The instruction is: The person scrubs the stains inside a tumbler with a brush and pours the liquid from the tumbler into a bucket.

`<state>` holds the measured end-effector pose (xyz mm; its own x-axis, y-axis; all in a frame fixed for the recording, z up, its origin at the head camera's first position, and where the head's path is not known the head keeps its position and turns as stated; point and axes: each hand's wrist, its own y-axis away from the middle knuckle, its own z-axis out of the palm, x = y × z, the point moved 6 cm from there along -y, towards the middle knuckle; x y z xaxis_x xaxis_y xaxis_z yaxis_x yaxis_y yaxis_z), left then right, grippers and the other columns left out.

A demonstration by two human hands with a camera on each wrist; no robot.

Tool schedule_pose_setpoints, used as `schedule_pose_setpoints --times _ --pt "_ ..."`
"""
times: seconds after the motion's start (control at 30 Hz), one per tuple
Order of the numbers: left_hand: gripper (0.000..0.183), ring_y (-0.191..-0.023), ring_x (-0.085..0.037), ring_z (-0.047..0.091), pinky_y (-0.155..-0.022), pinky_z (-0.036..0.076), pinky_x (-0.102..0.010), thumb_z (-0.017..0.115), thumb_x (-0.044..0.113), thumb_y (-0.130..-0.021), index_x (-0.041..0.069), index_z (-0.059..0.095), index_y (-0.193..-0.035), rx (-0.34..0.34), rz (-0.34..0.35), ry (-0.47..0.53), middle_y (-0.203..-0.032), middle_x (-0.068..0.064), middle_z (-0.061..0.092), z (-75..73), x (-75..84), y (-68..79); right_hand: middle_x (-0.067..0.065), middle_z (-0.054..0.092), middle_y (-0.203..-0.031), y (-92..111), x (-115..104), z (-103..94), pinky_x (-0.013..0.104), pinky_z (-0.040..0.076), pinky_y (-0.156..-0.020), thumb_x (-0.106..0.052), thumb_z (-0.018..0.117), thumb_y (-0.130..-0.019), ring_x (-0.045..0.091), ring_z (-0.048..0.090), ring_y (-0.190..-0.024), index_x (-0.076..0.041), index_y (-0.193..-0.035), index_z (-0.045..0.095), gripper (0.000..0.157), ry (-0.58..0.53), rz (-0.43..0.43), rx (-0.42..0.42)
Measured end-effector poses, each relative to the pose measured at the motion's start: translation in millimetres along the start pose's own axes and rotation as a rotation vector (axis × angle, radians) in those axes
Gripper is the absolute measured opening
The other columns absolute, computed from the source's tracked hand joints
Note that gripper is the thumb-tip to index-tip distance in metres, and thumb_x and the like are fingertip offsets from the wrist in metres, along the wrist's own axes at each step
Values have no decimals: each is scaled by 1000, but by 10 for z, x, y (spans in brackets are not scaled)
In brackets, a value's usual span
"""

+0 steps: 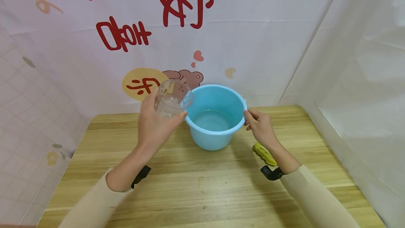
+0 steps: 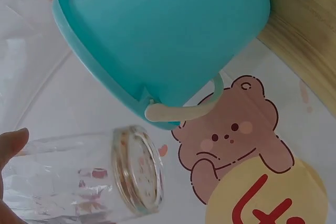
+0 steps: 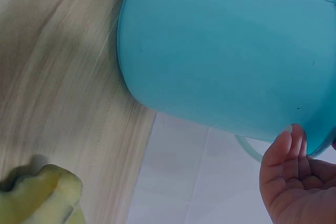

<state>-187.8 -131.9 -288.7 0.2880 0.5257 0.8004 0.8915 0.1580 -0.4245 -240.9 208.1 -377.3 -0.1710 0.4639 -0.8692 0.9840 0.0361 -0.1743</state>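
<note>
My left hand (image 1: pixel 155 122) grips a clear glass cup (image 1: pixel 173 97), held tilted beside the left rim of a light blue bucket (image 1: pixel 210 138). In the left wrist view the cup (image 2: pixel 79 177) lies sideways, apart from the bucket (image 2: pixel 173 35). A little clear water (image 1: pixel 211 119) shows at the bucket's bottom. On the other side, my right hand (image 1: pixel 261 126) pinches the bucket's right rim. In the right wrist view its fingers (image 3: pixel 286 153) are curled at the rim, partly cut off by the frame's edge. The bucket stands upright on the wooden table.
Beside my right forearm lies a yellow, wavy-edged sponge-like piece (image 1: pixel 264 153). The wooden table (image 1: pixel 177 185) carries small wet spots. A printed white cloth (image 1: pixel 259 45) hangs behind it and along both sides. A pale handle (image 2: pixel 184 111) hangs from the bucket.
</note>
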Motion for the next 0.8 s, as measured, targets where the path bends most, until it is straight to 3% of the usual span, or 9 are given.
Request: schedule_pose_setpoints --times 0.2,0.4,0.8 --pt "89 -122 -21 58 -95 54 -51 98 25 -73 14 52 -150 22 54 104 -135 -1 62 -17 -1 130 16 71 -87 -9 1 7 28 60 -66 -26 56 -110 13 65 -74 7 -129 69 41 -4 -7 1" --pt "86 -127 -25 58 -102 50 -55 98 16 -73 9 53 -146 14 94 187 -134 -7 63 -6 2 241 16 71 -86 -7 -9 9 27 60 -65 -26 56 -110 12 65 -74 7 -128 70 40 -11 -17 6" --pt "85 -117 -22 61 -100 54 -48 96 10 -72 4 52 -143 -69 118 285 -129 -9 66 83 -38 434 15 71 -87 -3 -12 19 27 60 -66 -27 56 -110 12 65 -75 7 -129 69 41 -23 -7 4"
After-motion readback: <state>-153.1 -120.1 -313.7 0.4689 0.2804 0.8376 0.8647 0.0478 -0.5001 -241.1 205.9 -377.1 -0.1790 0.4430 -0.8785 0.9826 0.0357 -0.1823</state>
